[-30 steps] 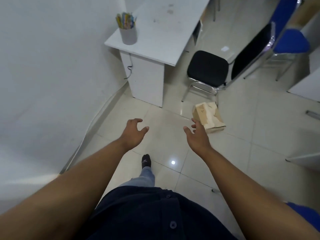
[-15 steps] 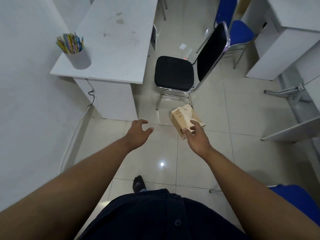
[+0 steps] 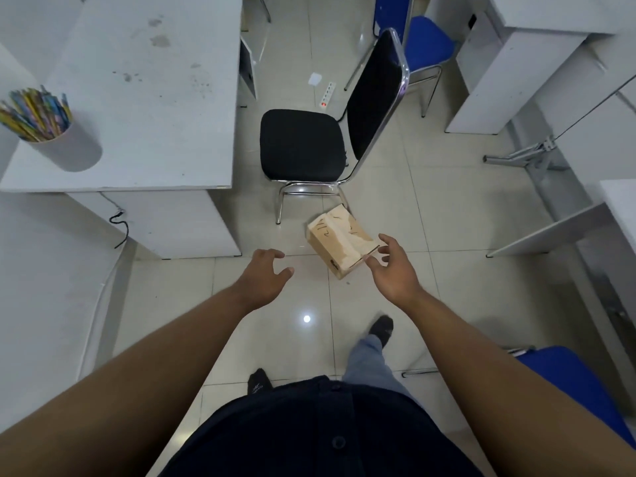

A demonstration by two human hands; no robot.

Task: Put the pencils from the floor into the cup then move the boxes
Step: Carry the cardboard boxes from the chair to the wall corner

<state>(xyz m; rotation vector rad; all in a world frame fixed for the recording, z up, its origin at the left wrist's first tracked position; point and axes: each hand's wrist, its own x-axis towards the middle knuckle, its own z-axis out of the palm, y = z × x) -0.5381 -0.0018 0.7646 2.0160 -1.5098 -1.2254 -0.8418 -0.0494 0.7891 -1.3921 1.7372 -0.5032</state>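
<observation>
- The pencils (image 3: 32, 113) stand in the cup (image 3: 65, 146); the box step is in hand.
- The cardboard box (image 3: 339, 242) lies on the floor, just in front of the black chair (image 3: 303, 146).
- The left hand (image 3: 263, 278) and right hand (image 3: 390, 270) are both spread and empty, near the box.
- Next, I judge: grip its two sides and lift.

box (image 3: 339, 239), handwritten marks, unreadable

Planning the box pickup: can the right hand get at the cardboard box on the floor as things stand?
Probably yes. The right hand is open and empty, right by the cardboard box, with nothing between them. The black chair stands behind the box, clear of this side.
</observation>
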